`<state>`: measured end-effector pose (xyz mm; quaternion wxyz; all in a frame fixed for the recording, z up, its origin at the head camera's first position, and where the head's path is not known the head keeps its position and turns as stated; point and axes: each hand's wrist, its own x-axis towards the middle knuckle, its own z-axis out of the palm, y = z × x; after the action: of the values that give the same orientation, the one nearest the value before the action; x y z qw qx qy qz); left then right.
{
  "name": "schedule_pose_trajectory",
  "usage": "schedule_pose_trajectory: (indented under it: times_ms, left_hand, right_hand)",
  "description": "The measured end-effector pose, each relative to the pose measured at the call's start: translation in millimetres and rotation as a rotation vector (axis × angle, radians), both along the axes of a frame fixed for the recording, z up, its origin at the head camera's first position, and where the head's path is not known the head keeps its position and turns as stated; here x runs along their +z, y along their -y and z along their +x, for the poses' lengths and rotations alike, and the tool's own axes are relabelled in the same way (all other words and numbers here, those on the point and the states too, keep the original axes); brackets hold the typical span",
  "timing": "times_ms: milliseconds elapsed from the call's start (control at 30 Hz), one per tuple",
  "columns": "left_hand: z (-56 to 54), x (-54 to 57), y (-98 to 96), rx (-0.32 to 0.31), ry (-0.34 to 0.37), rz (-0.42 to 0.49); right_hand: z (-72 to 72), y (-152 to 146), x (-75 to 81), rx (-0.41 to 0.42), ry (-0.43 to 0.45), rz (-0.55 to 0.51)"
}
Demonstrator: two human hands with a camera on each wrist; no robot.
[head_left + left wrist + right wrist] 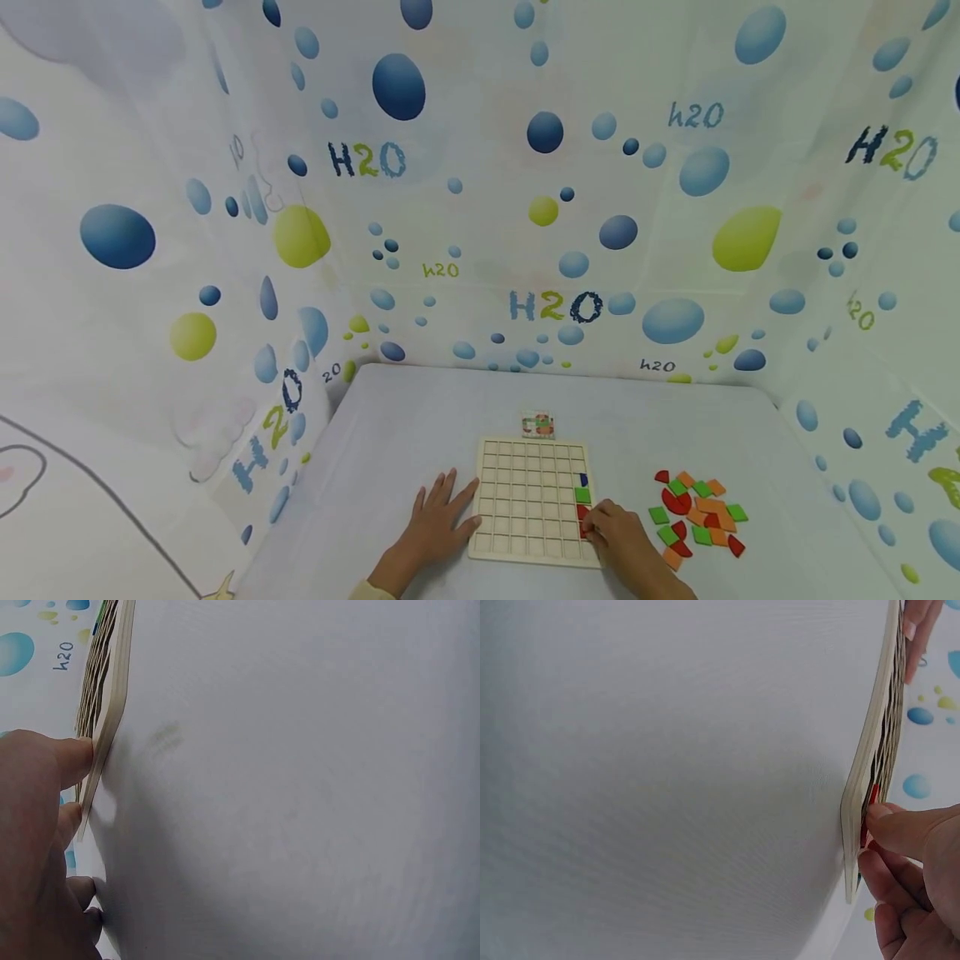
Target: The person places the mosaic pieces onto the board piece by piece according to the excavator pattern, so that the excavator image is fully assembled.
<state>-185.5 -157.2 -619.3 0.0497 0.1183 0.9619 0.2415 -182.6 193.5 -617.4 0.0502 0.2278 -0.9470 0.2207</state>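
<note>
A pale wooden grid board [517,500] lies flat on the table. My left hand [435,521] has its fingers spread, with thumb and index fingertips at the board's left edge. At the right edge, my right hand [622,537] pinches a red piece [874,794] between thumb and fingertips, low over the outermost column. The fingers partly hide that piece. Farther up this column sit a green square [582,495] and a small dark blue piece [583,480]. Another red piece [582,510] shows just below the green one.
Right of the board, loose red, green and orange pieces [708,505] lie scattered, some overlapping. A small printed card [537,424] rests just beyond the board's far edge. The white-covered table [420,408] meets a hanging patterned curtain [480,250] at the back and sides.
</note>
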Motion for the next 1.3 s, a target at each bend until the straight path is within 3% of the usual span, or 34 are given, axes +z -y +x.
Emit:
schedule_pose_trajectory:
  times_ms: [267,433,567,767,900,1067,1300]
  left_hand:
    - [-1.7,-0.7,0.2,0.000,0.003,-0.020]
    - [-1.5,0.8,0.0,-0.001,0.005,-0.012]
    - [-0.9,-0.5,0.1,0.002,0.009,-0.012]
    - [-2.0,-0.8,0.1,0.004,0.018,-0.005]
    - [-3.1,-1.4,0.6,0.008,0.024,-0.005]
    - [-2.9,-1.5,1.3,0.010,0.025,-0.020]
    - [-1.8,-2.3,1.5,0.003,0.022,0.007]
  right_hand:
    - [-0.1,4,4.7,-0.104,0.105,0.069]
    - [-8.0,-3,6.4,-0.172,0.155,0.065]
    - [-23.0,-21,9.0,-0.244,0.119,0.053]
    - [-46.8,-65,17.0,-0.345,-0.001,0.050]
    - [-60.9,-89,20.5,-0.393,0.044,0.082]
    - [-72.4,-100,22.5,-0.406,0.159,0.141]
    - [-78.8,-102,15.7,-0.377,0.183,0.140]
